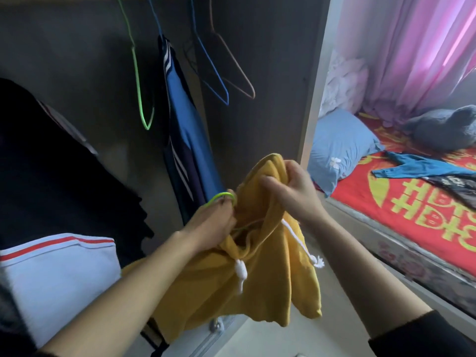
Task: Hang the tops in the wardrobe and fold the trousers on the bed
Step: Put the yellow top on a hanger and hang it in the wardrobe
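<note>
A yellow hooded top [260,276] with white drawstrings hangs between my hands in front of the open wardrobe [270,73]. My left hand [211,225] grips the neck opening together with the hook of a green hanger [223,195], whose body is hidden inside the cloth. My right hand [291,189] pinches the hood's edge higher up. A blue striped top [188,140] hangs on the rail. On the bed [386,199] at right lie blue trousers [422,168] and a dark garment [456,186].
Empty green [140,81], blue [211,68] and brown [237,65] hangers dangle from the rail. Dark clothes [51,163] and a white garment with red stripes [59,274] hang at left. A blue pillow [337,148], a grey plush [443,130] and pink curtains [412,47] are by the bed.
</note>
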`<state>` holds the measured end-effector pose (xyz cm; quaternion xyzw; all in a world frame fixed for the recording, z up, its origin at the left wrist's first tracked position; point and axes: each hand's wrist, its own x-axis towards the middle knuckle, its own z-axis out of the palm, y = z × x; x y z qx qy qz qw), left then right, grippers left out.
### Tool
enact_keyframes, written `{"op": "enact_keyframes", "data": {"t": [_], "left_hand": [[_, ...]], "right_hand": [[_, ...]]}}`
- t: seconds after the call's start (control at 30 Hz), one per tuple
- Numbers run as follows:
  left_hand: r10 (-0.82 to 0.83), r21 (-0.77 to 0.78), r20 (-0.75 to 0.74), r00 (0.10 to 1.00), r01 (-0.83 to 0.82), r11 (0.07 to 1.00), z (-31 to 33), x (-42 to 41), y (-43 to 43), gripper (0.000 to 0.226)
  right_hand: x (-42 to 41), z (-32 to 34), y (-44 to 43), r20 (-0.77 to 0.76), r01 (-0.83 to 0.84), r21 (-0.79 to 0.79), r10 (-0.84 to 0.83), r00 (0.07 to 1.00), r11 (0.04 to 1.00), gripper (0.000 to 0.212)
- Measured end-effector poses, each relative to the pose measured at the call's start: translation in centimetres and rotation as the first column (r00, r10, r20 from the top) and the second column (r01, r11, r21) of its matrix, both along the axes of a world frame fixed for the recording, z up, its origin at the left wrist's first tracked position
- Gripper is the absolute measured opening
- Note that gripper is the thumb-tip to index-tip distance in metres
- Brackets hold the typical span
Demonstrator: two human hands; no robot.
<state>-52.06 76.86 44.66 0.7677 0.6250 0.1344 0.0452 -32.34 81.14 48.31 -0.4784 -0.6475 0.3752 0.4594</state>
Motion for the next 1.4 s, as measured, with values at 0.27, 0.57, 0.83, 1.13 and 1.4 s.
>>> {"op": "enact_keyframes", "data": {"t": [0.27,0.57,0.83,1.13,1.4], "left_hand": [[0.298,-0.038,0.522,0.799,-0.327,0.944,-1.4,0.0,0.9,0.013],[0.404,-0.409,0.912,-0.064,-0.147,0.900,0.3,0.1,0.9,0.030],[0.275,-0.323,0.924,-0.267,-0.156,0.934,4.4,0.5,1.6,0.025],[0.227,-0.214,0.962,-0.150,0.096,0.972,7.2,2.8,0.4,0.033],[0.070,-0.124,0.621,0.781,0.010,0.992,5.7,-2.2,0.5,0.031]], "right_hand": [[0.0,-5.5,-2.4,0.082,-0.135,-0.479,0.197,0.977,0.867,0.026],[-1.5,-5.3,-2.8,-0.166,-0.055,-0.228,0.017,0.986,0.972,0.014],[0.7,-9.9,-4.8,0.493,-0.018,-0.104,0.067,0.867,0.994,0.055],[0.4,-5.2,0.7,0.682,-0.289,0.196,0.081,0.727,0.937,0.031],[-0.1,-5.3,1.2,0.528,-0.078,0.343,-0.124,0.840,0.936,0.021]]}}
